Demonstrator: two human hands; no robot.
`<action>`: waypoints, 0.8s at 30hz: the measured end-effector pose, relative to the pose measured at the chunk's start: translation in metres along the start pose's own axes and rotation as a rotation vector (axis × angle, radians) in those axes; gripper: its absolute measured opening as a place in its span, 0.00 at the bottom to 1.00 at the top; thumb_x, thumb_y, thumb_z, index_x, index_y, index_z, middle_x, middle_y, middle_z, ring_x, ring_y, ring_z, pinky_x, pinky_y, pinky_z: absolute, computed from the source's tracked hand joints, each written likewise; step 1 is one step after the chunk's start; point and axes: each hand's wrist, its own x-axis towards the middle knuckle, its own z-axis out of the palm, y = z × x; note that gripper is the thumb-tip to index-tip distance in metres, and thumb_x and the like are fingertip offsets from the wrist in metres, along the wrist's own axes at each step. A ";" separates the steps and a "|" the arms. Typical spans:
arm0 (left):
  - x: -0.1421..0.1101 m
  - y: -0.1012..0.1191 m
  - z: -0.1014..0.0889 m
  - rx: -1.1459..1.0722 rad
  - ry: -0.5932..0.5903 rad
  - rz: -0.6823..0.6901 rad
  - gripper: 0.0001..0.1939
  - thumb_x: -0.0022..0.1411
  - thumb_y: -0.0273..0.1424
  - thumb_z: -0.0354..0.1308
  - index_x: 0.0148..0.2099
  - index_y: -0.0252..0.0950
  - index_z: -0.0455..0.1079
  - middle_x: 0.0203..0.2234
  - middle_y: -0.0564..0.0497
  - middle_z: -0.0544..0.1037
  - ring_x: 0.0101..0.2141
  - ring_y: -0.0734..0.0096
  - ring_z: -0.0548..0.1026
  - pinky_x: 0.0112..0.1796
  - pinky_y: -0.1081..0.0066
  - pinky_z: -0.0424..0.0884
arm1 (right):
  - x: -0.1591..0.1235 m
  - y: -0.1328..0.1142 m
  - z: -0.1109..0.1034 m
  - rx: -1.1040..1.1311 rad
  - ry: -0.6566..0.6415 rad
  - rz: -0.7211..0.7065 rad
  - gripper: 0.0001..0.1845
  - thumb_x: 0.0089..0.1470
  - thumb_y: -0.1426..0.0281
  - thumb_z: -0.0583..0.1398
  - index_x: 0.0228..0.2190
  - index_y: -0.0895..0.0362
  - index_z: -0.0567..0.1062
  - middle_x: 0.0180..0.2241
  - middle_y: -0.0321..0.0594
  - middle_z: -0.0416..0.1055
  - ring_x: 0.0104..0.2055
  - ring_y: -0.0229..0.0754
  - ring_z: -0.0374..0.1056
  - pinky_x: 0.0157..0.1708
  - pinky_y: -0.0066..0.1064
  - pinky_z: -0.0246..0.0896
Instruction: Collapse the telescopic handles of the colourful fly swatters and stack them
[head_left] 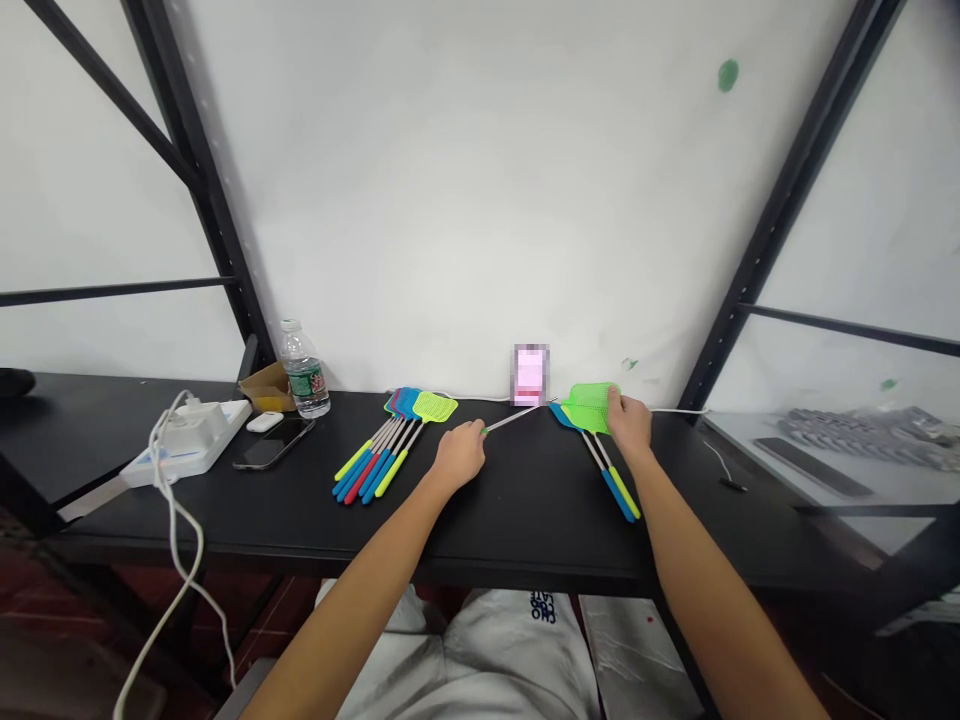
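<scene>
A green fly swatter (589,407) is held between my two hands above the black table. Closed around its handle is my left hand (460,455), and the thin metal shaft runs right from it. At the other end, my right hand (631,420) pinches the right edge of the green head. Below that head lie a blue fly swatter (618,495) and a yellow-green fly swatter (624,490), handles toward me, heads partly hidden. Left of my left hand, several fly swatters (375,455) lie fanned side by side, with blue, red and yellow-green handles.
On the black table (517,520) at left are a water bottle (305,375), a phone (274,445), a white case (265,422), a cardboard box (270,388) and a power strip (187,443) with cables. A blurred upright screen (530,373) leans on the wall. A short cable (731,480) lies right.
</scene>
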 end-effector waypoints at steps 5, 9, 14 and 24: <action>0.001 0.000 0.001 -0.007 0.008 0.015 0.10 0.70 0.30 0.42 0.43 0.39 0.64 0.40 0.48 0.75 0.41 0.64 0.74 0.38 0.68 0.64 | -0.004 -0.004 0.000 -0.003 0.002 0.029 0.38 0.64 0.51 0.42 0.33 0.64 0.81 0.35 0.63 0.76 0.37 0.54 0.70 0.33 0.34 0.52; 0.001 0.000 0.001 -0.008 -0.004 0.031 0.10 0.70 0.30 0.42 0.43 0.38 0.64 0.39 0.47 0.75 0.41 0.65 0.74 0.38 0.69 0.63 | -0.002 0.000 0.002 0.008 0.013 0.063 0.36 0.65 0.53 0.42 0.36 0.65 0.81 0.36 0.63 0.76 0.39 0.54 0.70 0.35 0.34 0.54; 0.002 -0.002 0.003 -0.007 -0.003 0.054 0.09 0.69 0.30 0.43 0.42 0.38 0.64 0.39 0.48 0.76 0.39 0.65 0.74 0.36 0.69 0.63 | -0.002 0.003 0.003 -0.004 0.023 0.054 0.36 0.65 0.54 0.42 0.36 0.65 0.81 0.36 0.63 0.76 0.39 0.55 0.70 0.36 0.34 0.54; 0.002 -0.001 0.002 -0.031 -0.023 0.054 0.10 0.70 0.30 0.42 0.43 0.38 0.65 0.40 0.47 0.75 0.41 0.65 0.73 0.38 0.70 0.63 | -0.001 0.003 0.003 -0.002 0.022 0.049 0.36 0.65 0.54 0.42 0.36 0.65 0.82 0.36 0.63 0.76 0.40 0.55 0.70 0.37 0.34 0.55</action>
